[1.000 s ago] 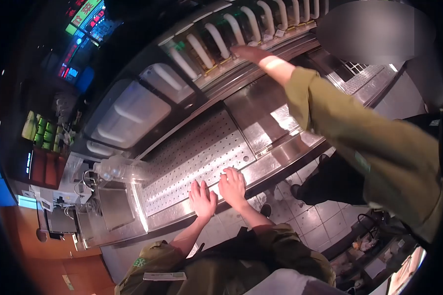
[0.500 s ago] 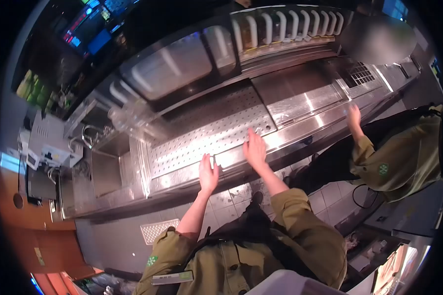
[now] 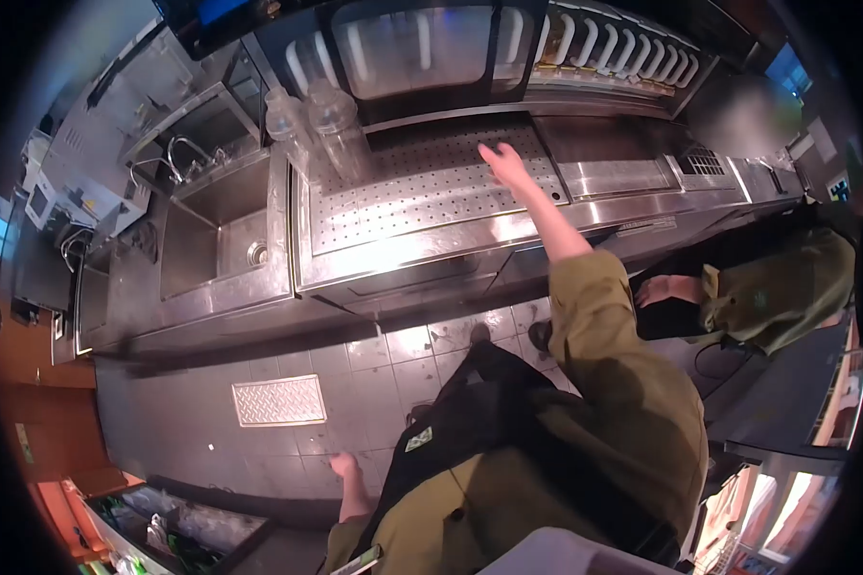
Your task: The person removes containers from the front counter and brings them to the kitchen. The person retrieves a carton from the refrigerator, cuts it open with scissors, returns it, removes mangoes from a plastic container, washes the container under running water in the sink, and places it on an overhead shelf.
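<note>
My right hand point(image 3: 503, 165) is stretched out over the perforated steel drain board point(image 3: 393, 211), fingers apart and nothing in it. Whether its fingertips touch the board I cannot tell. Low on the left, my left hand point(image 3: 345, 467) hangs over the tiled floor, away from the counter; its fingers look loosely bent, and no object shows in it. Two tall clear plastic containers point(image 3: 339, 134) stand at the left end of the drain board, left of my right hand.
A steel sink point(image 3: 187, 244) with a tap point(image 3: 177, 158) lies left of the board. Dispensers with white curved handles point(image 3: 633, 53) line the back. A co-worker's sleeve point(image 3: 772, 292) and hand point(image 3: 669, 288) are close on my right. A bin with bags point(image 3: 177, 522) stands lower left.
My right hand has reached further over the drain board. My left hand has dropped from the counter edge to low over the floor. The view has turned, and the co-worker's hand has lowered.
</note>
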A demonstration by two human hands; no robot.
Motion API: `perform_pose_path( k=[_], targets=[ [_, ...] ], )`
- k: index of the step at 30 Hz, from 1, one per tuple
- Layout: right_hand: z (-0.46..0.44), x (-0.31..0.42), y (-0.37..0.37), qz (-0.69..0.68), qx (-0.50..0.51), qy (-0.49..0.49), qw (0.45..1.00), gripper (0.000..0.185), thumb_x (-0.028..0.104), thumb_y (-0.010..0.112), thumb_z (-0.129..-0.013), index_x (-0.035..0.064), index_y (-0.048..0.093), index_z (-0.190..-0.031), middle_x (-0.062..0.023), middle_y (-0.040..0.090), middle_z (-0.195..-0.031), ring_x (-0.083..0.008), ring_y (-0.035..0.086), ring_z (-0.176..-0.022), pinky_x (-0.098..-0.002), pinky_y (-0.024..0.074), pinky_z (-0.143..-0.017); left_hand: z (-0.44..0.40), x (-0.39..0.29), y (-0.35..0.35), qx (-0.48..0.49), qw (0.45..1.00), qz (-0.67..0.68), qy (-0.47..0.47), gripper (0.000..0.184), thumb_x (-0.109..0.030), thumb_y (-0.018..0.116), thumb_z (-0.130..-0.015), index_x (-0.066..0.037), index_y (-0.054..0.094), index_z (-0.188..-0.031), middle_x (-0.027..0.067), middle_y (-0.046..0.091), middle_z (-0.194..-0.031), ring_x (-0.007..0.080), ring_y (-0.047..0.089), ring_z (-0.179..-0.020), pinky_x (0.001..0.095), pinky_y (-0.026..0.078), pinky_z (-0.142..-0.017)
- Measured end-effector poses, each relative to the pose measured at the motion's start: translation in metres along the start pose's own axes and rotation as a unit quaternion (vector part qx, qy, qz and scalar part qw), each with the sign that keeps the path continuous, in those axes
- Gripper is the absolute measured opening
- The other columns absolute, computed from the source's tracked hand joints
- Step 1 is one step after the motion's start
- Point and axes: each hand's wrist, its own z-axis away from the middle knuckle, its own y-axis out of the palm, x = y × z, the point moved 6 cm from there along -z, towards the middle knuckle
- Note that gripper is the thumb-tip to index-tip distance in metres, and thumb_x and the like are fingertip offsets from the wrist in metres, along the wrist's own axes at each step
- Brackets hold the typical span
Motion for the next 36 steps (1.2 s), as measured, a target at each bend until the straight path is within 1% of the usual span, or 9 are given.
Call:
perform_pose_path(
  k=[2, 5, 8, 12, 23, 25, 28, 31, 36],
  targets=[
    [-0.013, 0.053, 0.036, -0.254, 0.098, 0.164, 0.948, 0.062, 0.039, 0.057, -0.078, 0.003, 0.032, -0.122, -0.0154, 0.043, -0.105, -0.0258, 0.057, -0.08, -0.0358, 0.0502, -0.062, 0.019, -0.062, 0.017, -0.051, 0.983, 0.076, 0.162, 0.039, -0.008, 0.05, -0.075, 0.008, 0.046, -0.11, 0.022, 0.047, -0.114, 0.0309, 0.047, -0.105, 0.0358, 0.039, -0.087],
    [-0.084, 0.1, 0.052, -0.295, -0.02, 0.043, 0.954, 0.049, 0.039, 0.053, -0.08, 0.0056, 0.042, -0.114, -0.0116, 0.048, -0.102, -0.0202, 0.056, -0.078, -0.0346, 0.0497, -0.065, 0.068, -0.167, 0.026, -0.133, 0.904, 0.202, 0.351, 0.035, -0.005, 0.047, -0.078, 0.007, 0.045, -0.11, 0.0197, 0.049, -0.109, 0.0287, 0.047, -0.102, 0.0356, 0.038, -0.086],
    [-0.164, 0.083, 0.029, -0.241, -0.269, 0.227, 0.904, 0.072, 0.057, 0.049, -0.073, 0.0023, 0.038, -0.119, -0.0182, 0.037, -0.126, -0.03, 0.043, -0.111, -0.0376, 0.0377, -0.09, 0.159, -0.28, 0.007, -0.114, 0.882, 0.253, 0.38, 0.034, -0.005, 0.046, -0.08, 0.005, 0.044, -0.112, 0.0177, 0.048, -0.107, 0.0279, 0.047, -0.1, 0.0348, 0.038, -0.086],
    [-0.205, 0.071, 0.029, -0.529, -0.238, 0.243, 0.777, 0.087, 0.069, 0.034, -0.071, 0.0035, 0.024, -0.128, -0.0176, 0.032, -0.128, -0.0301, 0.037, -0.116, -0.04, 0.0341, -0.094, 0.172, -0.387, 0.04, -0.19, 0.811, 0.187, 0.521, 0.034, -0.01, 0.047, -0.083, 0.004, 0.043, -0.113, 0.0196, 0.044, -0.11, 0.0309, 0.045, -0.101, 0.036, 0.036, -0.088],
    [-0.218, 0.061, 0.03, -0.326, -0.404, 0.431, 0.738, 0.075, 0.06, 0.036, -0.079, 0.0014, 0.029, -0.126, -0.0292, 0.043, -0.108, -0.0391, 0.048, -0.1, -0.044, 0.0398, -0.086, 0.152, -0.439, 0.091, -0.344, 0.88, -0.051, 0.324, 0.043, -0.029, 0.038, -0.087, -0.012, 0.035, -0.126, 0.0089, 0.031, -0.132, 0.0261, 0.029, -0.122, 0.0508, 0.02, -0.098],
    [-0.241, 0.059, 0.023, -0.005, -0.245, 0.372, 0.895, 0.062, 0.047, 0.04, -0.082, 0.0068, 0.028, -0.127, -0.0282, 0.044, -0.106, -0.0373, 0.049, -0.099, -0.0435, 0.0406, -0.085, 0.152, -0.438, 0.093, -0.346, 0.884, -0.048, 0.31, 0.041, -0.027, 0.039, -0.087, -0.013, 0.036, -0.126, 0.0092, 0.032, -0.132, 0.0261, 0.029, -0.122, 0.0512, 0.02, -0.098],
    [-0.231, 0.055, 0.003, -0.133, -0.275, 0.134, 0.943, 0.046, 0.021, 0.039, -0.087, 0.016, 0.025, -0.13, -0.0257, 0.041, -0.114, -0.0353, 0.046, -0.104, -0.0419, 0.0383, -0.088, 0.146, -0.435, 0.094, -0.374, 0.863, -0.061, 0.336, 0.037, -0.024, 0.039, -0.087, -0.012, 0.041, -0.122, 0.0126, 0.033, -0.13, 0.028, 0.033, -0.119, 0.0505, 0.024, -0.096],
    [-0.153, 0.086, -0.055, -0.237, -0.488, -0.159, 0.825, 0.049, 0.025, 0.034, -0.09, 0.0018, 0.022, -0.131, -0.024, 0.023, -0.133, -0.0302, 0.024, -0.124, -0.0423, 0.0123, -0.103, 0.159, -0.444, 0.094, -0.422, 0.834, -0.061, 0.35, 0.032, -0.02, 0.042, -0.086, -0.011, 0.046, -0.116, 0.0168, 0.037, -0.125, 0.0313, 0.036, -0.115, 0.0492, 0.028, -0.092],
    [-0.142, 0.179, -0.03, 0.248, -0.354, -0.513, 0.742, 0.052, 0.035, 0.044, -0.085, 0.0047, 0.035, -0.125, -0.0171, 0.036, -0.126, -0.0302, 0.031, -0.119, -0.0452, 0.0196, -0.099, 0.167, -0.446, 0.093, -0.436, 0.815, -0.046, 0.379, 0.033, -0.016, 0.043, -0.084, -0.011, 0.046, -0.116, 0.0198, 0.037, -0.124, 0.0321, 0.036, -0.114, 0.0465, 0.029, -0.092]
  ],
)
